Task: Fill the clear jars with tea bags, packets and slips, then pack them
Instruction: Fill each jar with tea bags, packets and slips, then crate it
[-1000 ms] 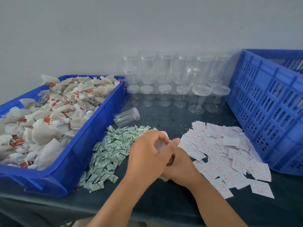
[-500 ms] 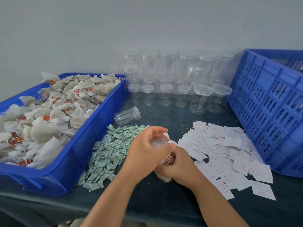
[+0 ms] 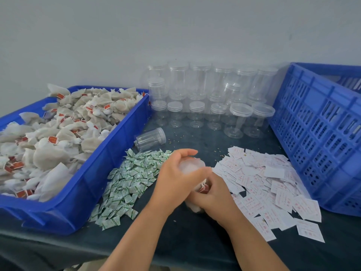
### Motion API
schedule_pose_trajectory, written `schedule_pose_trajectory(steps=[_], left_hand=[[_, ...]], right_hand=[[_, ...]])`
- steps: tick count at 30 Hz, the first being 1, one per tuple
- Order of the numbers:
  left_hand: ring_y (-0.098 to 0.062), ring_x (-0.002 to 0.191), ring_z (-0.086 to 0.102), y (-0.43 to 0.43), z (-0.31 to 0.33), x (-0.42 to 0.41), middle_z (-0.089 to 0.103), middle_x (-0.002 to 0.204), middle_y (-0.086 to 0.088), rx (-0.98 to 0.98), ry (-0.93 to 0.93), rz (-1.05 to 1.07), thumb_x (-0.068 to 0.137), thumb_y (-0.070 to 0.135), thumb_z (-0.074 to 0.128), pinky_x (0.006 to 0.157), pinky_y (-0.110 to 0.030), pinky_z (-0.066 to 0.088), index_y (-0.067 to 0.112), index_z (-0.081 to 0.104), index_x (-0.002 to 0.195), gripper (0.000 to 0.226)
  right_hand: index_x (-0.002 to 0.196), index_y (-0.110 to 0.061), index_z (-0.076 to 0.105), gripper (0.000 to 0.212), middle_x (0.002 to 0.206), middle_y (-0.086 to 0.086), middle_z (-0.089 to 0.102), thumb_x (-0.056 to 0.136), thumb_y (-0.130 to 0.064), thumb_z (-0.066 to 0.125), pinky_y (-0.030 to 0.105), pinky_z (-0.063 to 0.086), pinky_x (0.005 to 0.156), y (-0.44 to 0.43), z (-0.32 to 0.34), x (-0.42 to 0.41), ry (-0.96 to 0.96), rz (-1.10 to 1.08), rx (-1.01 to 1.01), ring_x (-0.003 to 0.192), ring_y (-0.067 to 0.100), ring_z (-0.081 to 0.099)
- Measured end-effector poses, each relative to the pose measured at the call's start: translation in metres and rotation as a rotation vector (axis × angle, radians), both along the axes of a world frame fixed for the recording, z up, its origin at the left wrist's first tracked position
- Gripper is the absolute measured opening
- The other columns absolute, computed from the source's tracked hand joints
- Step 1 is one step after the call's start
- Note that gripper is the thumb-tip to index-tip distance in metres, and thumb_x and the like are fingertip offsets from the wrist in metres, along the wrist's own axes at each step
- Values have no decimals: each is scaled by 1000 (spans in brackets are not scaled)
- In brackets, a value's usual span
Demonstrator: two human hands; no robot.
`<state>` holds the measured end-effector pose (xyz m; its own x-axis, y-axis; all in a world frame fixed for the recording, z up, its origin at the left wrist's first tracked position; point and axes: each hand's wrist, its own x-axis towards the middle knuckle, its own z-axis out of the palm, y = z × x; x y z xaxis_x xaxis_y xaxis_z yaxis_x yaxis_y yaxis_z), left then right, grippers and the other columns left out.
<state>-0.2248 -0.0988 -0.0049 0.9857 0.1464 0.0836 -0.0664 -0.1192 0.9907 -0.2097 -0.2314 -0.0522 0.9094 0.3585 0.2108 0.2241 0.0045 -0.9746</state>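
Observation:
At the table's middle front my two hands hold one clear jar [image 3: 203,188] with white tea bags and red tags inside. My left hand [image 3: 176,178] curls over its clear lid [image 3: 190,166] from above. My right hand [image 3: 214,194] grips the jar's body low down. Left of them lies a heap of small green-and-white packets [image 3: 129,178]. To the right spreads a pile of white slips with red print [image 3: 269,184]. A blue bin [image 3: 91,173] on the left is full of tea bags [image 3: 54,137].
Rows of empty lidded clear jars [image 3: 211,94] stand stacked against the back wall. One empty jar [image 3: 149,138] lies on its side beside the bin. A tall blue slatted crate [image 3: 320,133] stands at the right. The dark table edge [image 3: 175,259] runs along the front.
My left hand has shifted on top of the jar, fingers spread wider over the lid, which now shows more. My right hand stays wrapped around the jar's body.

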Motion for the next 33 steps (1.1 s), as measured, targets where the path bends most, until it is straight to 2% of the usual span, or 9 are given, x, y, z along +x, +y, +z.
schedule_pose_trajectory(steps=[3, 6, 11, 16, 20, 24, 27, 30, 33], left_hand=[[-16, 103, 75, 1, -2, 6, 78, 109, 6, -76, -42, -143, 61, 43, 82, 89, -41, 62, 42, 73, 113, 53], [-16, 108, 75, 4, 2, 18, 79, 110, 3, -28, -70, -269, 67, 41, 80, 92, -40, 62, 42, 75, 116, 49], [-22, 109, 74, -6, 4, 38, 78, 114, -7, -96, -110, -444, 80, 46, 75, 94, -41, 59, 36, 71, 125, 46], [-16, 83, 73, -45, 15, 71, 75, 87, -4, -825, 1, 36, 81, 74, 60, 85, -37, 51, 25, 82, 82, 53], [-11, 59, 61, -90, 22, 99, 60, 65, 5, -947, 36, 129, 96, 65, 58, 68, -31, 41, 26, 68, 72, 47], [-12, 59, 55, -131, 19, 103, 59, 64, 2, -790, 40, -6, 104, 50, 55, 66, -32, 40, 26, 66, 65, 48], [-10, 72, 63, -150, 4, 86, 68, 80, 4, -289, -188, -75, 106, 38, 50, 70, -36, 48, 26, 67, 79, 34], [-16, 103, 71, -177, -2, 56, 74, 111, 5, -205, -286, -468, 109, 39, 49, 89, -47, 58, 32, 72, 112, 24], [0, 144, 44, -197, -19, 38, 50, 153, 26, 52, -434, -724, 105, 59, 44, 114, -17, 37, 50, 57, 142, 40]], right_hand=[[62, -25, 57, 18, 52, 4, 56, 75, -19, 69, 34, 41, 57, -5, 0, 0, 23, 25, 16, 50, 22, 52], [62, -8, 53, 26, 50, 9, 53, 82, -17, 67, 36, 39, 56, -9, 1, 1, 48, 76, 86, 49, 23, 48], [98, -13, 67, 27, 68, -3, 68, 83, -33, 77, 26, 49, 60, -11, 2, 6, 37, -61, 113, 60, 13, 63], [129, -37, 63, 57, 115, -15, 76, 75, -43, 81, 21, 59, 82, -8, 3, 7, -143, -588, 183, 102, 9, 76], [122, -66, 57, 57, 119, -17, 74, 72, -49, 80, 38, 64, 86, -17, 10, 3, -195, -846, 312, 104, 15, 75], [119, -66, 62, 57, 120, -11, 74, 67, -52, 82, 54, 61, 94, -40, 30, -2, -277, -1047, 327, 112, 20, 73], [109, -60, 69, 40, 106, -8, 77, 70, -55, 74, 30, 61, 81, -76, 75, -14, -374, -1081, 252, 96, 11, 75], [92, -49, 73, 23, 85, -16, 74, 79, -67, 70, 15, 56, 64, -119, 147, -28, -350, -929, 97, 75, 1, 73], [75, -46, 69, 28, 68, -21, 68, 81, -74, 67, 13, 52, 55, -162, 222, -33, -390, -969, -140, 60, -3, 67]])
